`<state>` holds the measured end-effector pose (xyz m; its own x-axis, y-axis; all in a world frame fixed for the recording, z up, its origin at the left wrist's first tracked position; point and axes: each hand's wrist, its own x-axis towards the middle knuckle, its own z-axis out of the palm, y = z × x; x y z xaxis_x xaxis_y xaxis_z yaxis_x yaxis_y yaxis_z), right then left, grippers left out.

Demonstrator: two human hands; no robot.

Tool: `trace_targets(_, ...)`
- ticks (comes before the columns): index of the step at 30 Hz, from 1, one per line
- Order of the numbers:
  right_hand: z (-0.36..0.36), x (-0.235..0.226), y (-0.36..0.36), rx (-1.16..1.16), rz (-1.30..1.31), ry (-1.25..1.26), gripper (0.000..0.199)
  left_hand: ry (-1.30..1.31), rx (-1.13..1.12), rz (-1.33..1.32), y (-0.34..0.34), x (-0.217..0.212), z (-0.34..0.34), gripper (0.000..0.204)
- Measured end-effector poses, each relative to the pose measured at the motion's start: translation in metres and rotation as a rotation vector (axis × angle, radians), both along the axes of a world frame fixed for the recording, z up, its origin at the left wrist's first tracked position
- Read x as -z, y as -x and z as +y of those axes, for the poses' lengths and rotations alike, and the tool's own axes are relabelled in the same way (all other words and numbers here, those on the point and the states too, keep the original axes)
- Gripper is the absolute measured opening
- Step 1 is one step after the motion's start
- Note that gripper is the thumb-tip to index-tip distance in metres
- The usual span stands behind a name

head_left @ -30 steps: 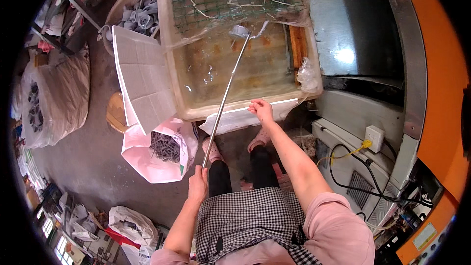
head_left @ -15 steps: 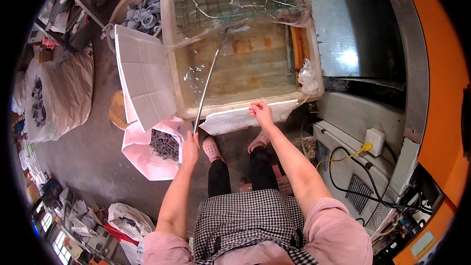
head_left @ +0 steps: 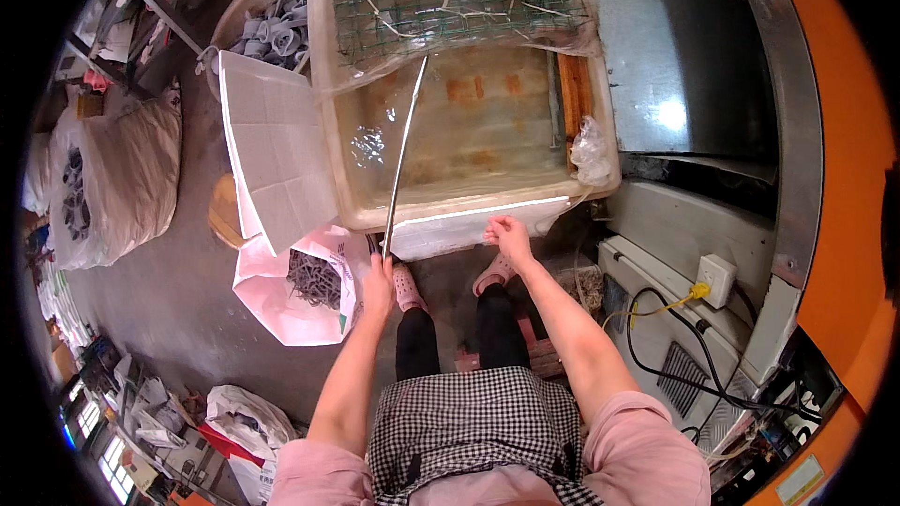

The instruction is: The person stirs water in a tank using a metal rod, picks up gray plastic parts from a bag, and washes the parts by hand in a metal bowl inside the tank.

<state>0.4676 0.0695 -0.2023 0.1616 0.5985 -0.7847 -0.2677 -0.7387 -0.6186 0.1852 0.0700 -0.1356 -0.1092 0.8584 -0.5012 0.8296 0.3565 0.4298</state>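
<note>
My left hand (head_left: 379, 289) is closed around the lower end of a long thin metal rod (head_left: 402, 164). The rod reaches away from me over the near-left part of a water tank (head_left: 614, 145), its tip by the edge of a clear plastic sheet. Cloudy water (head_left: 469, 136) with rust-brown patches shows beneath it. My right hand (head_left: 509, 236) hovers over a white board (head_left: 441, 232) along the tank's front, fingers curled together. Whether anything small is between them cannot be made out. Green wire mesh (head_left: 441, 5) with pale twig-like strips covers the tank's far part.
Beside my left hand stands a pink-white sack (head_left: 258, 286) of thin dark pieces. White panels (head_left: 277, 122) lean at the tank's left, near a tub of grey plastic parts (head_left: 281, 33). At right are a metal plate (head_left: 684, 66), cables (head_left: 647, 370) and an orange machine (head_left: 853, 178).
The rod's far end, dark and partly under water before, now shows clearly to its tip. My left hand has shifted slightly right; my right hand has drawn back toward me.
</note>
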Motion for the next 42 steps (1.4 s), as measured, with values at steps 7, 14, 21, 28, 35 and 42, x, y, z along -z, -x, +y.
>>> trace_targets(7,-0.016,-0.001,-0.006,0.030,-0.018,0.042,0.017,0.016,-0.005,-0.068,-0.032,0.003,-0.006,0.021)
trace_targets(14,0.007,0.002,-0.014,-0.010,-0.074,-0.024,0.016,-0.088,-0.006,-0.115,-0.097,0.050,0.070,0.024)
trace_targets(21,0.009,0.000,-0.017,-0.041,-0.091,-0.049,0.017,-0.062,-0.012,-0.154,-0.094,0.037,0.079,0.024)
trace_targets(28,-0.009,0.000,-0.003,-0.256,-0.145,-0.030,0.016,0.133,-0.076,-0.054,0.000,-0.046,-0.044,0.024)
trace_targets(35,0.003,-0.008,0.018,-0.437,-0.239,0.006,0.017,-0.043,-0.176,0.001,0.005,-0.007,-0.029,0.020)
trace_targets(42,0.005,-0.002,0.017,-0.462,-0.263,-0.043,0.018,-0.075,-0.109,0.052,-0.021,0.032,0.027,0.024)
